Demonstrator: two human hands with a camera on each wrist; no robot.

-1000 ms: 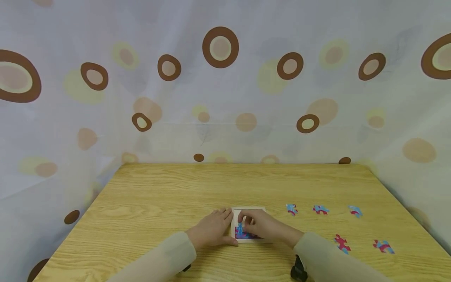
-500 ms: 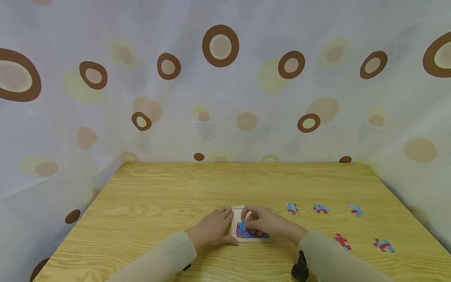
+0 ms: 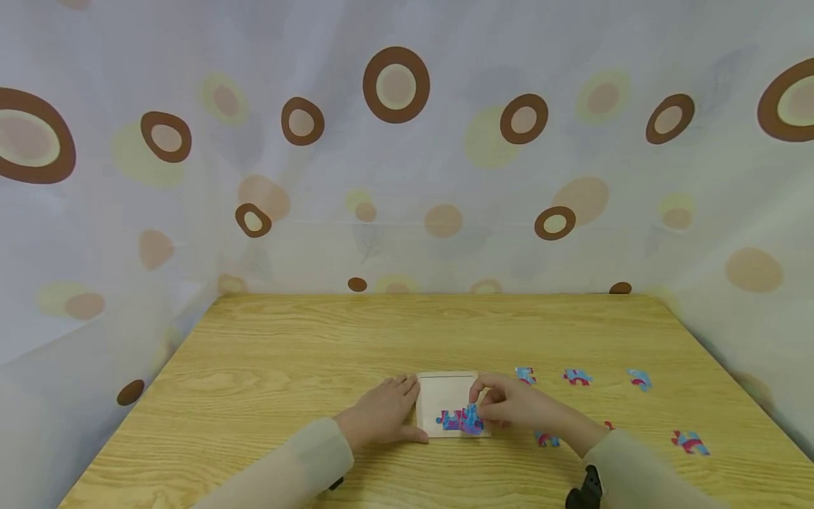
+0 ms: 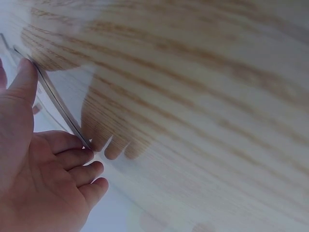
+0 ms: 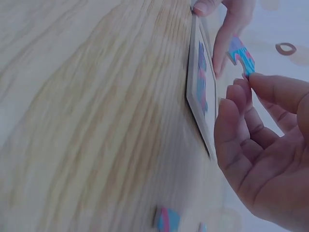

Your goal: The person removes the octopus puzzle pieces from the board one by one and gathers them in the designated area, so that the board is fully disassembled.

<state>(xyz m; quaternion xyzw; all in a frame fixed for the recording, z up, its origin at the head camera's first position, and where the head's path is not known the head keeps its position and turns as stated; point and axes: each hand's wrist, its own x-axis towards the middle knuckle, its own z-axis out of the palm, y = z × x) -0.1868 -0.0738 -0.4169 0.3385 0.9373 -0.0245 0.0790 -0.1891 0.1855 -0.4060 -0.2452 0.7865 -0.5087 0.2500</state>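
Observation:
My right hand (image 3: 509,404) pinches a blue and pink jigsaw piece (image 5: 241,54) between thumb and index finger, tilted up above the right part of a shallow pale wooden puzzle tray (image 3: 445,387). Inside the tray, along its near side, lie joined jigsaw pieces (image 3: 451,420) in blue, purple and red; the held piece partly overlaps them in the head view. My left hand (image 3: 384,411) rests at the tray's left edge, thumb at the near corner and fingers at the far one. In the left wrist view, thumb and fingertips touch the tray's side (image 4: 63,106).
Loose jigsaw pieces lie on the wooden table (image 3: 305,339) to the right: three in a back row, including a middle piece (image 3: 577,377), and others nearer, such as a red and blue piece (image 3: 690,442). My right forearm partly covers a red one. A spotted curtain (image 3: 407,177) hangs behind.
My right hand has moved from the tray's left part to its right part with the pinched piece. The tray's near left corner now shows bare. My left hand has stayed put.

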